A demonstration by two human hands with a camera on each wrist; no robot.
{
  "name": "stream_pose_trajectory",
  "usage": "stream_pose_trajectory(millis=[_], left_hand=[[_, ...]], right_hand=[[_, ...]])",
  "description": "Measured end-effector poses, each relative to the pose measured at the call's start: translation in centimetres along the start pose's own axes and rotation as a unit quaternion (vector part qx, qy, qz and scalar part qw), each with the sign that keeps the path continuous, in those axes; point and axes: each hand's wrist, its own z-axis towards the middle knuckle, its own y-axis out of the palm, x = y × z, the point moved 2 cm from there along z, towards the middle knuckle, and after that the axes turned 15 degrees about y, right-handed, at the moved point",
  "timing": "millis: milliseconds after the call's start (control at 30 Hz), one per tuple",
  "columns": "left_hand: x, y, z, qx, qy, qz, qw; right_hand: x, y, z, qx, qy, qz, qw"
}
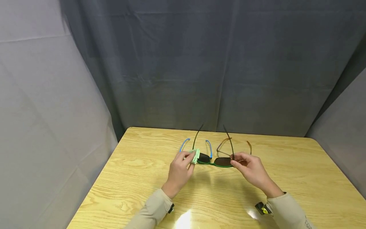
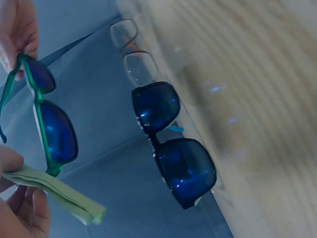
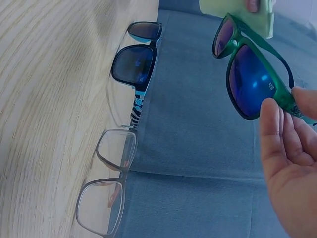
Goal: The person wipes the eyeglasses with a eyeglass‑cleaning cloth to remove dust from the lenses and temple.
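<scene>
Between finger and thumb, my right hand (image 1: 253, 170) pinches green-framed sunglasses (image 1: 222, 162) at one end, by the hinge. The sunglasses are raised over the table with both temples unfolded and pointing away. My left hand (image 1: 179, 168) pinches a folded light green cloth (image 1: 195, 156) at the other end of the frame. In the left wrist view the cloth (image 2: 64, 196) sits right at the frame's lower corner. The right wrist view shows the dark reflective lenses (image 3: 251, 82) facing the camera, with a fingertip close to the nearer lens's edge.
Behind the held pair, dark sunglasses with blue temples (image 1: 211, 148) stand unfolded on the wooden table (image 1: 128, 178). To their right are clear-lens eyeglasses (image 3: 101, 206) with brownish temples. A dark grey curtain (image 1: 177, 79) hangs along the table's far edge, with pale cloth walls at both sides.
</scene>
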Motion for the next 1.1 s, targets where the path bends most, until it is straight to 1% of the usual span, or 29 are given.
stream_pose_trajectory(millis=[100, 200, 300, 433, 500, 567, 767, 867, 933, 1000, 1100], left_hand=[[0.4, 0.2, -0.2, -0.042, 0.036, 0.042, 0.9976], [0.6, 0.4, -0.3, -0.075, 0.06, 0.082, 0.992], [0.9, 0.6, -0.2, -0.104, 0.073, 0.119, 0.9848], [1.1, 1.1, -0.2, -0.139, 0.084, 0.164, 0.973], [1.2, 1.2, -0.3, -0.151, 0.09, 0.182, 0.9675], [1.3, 1.3, -0.3, -0.151, 0.102, 0.19, 0.9646], [1.5, 1.6, -0.3, -0.115, 0.172, 0.187, 0.9602], [1.6, 1.8, -0.4, -0.115, 0.197, 0.184, 0.956], [1.6, 1.9, -0.5, -0.12, 0.208, 0.182, 0.9536], [1.6, 2.0, -0.5, -0.129, 0.21, 0.179, 0.9523], [1.7, 2.0, -0.4, -0.148, 0.199, 0.178, 0.9523]], right_hand=[[0.0, 0.1, 0.1, 0.007, -0.015, -0.004, 1.0], [-0.1, 0.2, 0.1, 0.018, -0.035, -0.007, 0.999], [-0.2, 0.3, 0.1, 0.027, -0.059, -0.012, 0.998], [-0.5, 0.5, 0.0, 0.038, -0.091, -0.02, 0.995], [-0.6, 0.6, 0.0, 0.042, -0.101, -0.025, 0.994], [-0.7, 0.6, 0.0, 0.043, -0.108, -0.028, 0.993], [-0.8, 0.5, -0.1, 0.045, -0.119, -0.032, 0.991], [-0.8, 0.5, 0.0, 0.044, -0.124, -0.032, 0.991], [-0.8, 0.6, 0.0, 0.043, -0.125, -0.03, 0.991], [-0.7, 0.6, 0.1, 0.042, -0.127, -0.028, 0.991], [-0.7, 0.7, 0.0, 0.041, -0.131, -0.025, 0.99]])
